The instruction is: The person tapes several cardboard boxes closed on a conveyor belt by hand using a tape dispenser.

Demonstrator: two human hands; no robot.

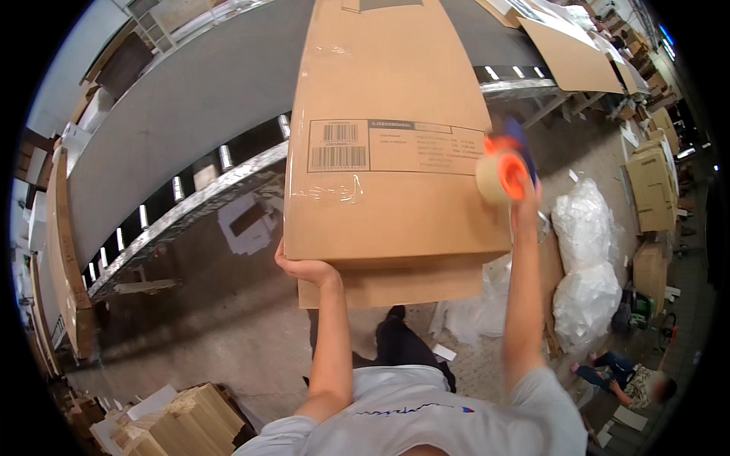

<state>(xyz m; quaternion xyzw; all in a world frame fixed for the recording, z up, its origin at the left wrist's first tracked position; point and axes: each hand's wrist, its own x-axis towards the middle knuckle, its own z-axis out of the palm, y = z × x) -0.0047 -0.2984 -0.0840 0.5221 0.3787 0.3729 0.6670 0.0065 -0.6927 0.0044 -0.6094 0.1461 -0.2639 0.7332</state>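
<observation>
A long brown cardboard box (388, 216) with a printed label lies in front of me, its near end sticking out past the conveyor's edge. My left hand (308, 268) grips the near left bottom corner of this box; some of its fingers are hidden by the cardboard. At the box's right side my right hand (526, 204) is closed on a tape dispenser (508, 171), orange and blue with a wide roll of tape. Slight motion blur covers the dispenser. Below the near end, a cardboard flap (395, 285) hangs out.
The grey conveyor table (205, 91) curves behind the box, with rollers along its edge. Clear plastic bags (585, 251) stand on the floor at right. Stacked cardboard (179, 425) lies at lower left. Another person (627, 380) sits low at far right.
</observation>
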